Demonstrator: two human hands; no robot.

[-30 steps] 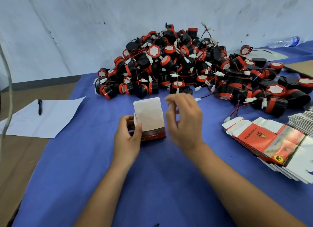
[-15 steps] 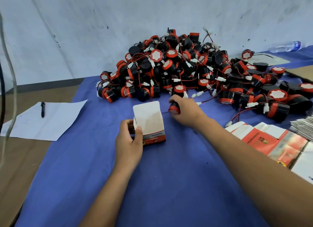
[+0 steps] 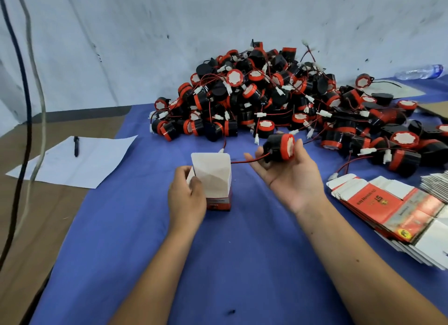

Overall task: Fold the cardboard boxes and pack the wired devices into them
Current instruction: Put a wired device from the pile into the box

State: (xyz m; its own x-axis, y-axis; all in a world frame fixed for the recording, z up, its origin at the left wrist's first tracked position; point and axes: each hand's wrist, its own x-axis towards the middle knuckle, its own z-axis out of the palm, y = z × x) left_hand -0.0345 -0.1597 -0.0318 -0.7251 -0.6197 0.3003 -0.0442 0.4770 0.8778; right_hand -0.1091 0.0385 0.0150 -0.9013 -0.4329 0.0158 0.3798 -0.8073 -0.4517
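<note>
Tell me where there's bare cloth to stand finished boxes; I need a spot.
Free: the blue cloth left of the left hand and folded box, toward the paper sheet; also the near strip between the forearms. Crowded: the device pile behind, flat cartons at right.

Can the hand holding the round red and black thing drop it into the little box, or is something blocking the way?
Probably yes. The box stands with its flap up, the left hand steadying it, and nothing lies between it and the right hand holding the device.
</note>
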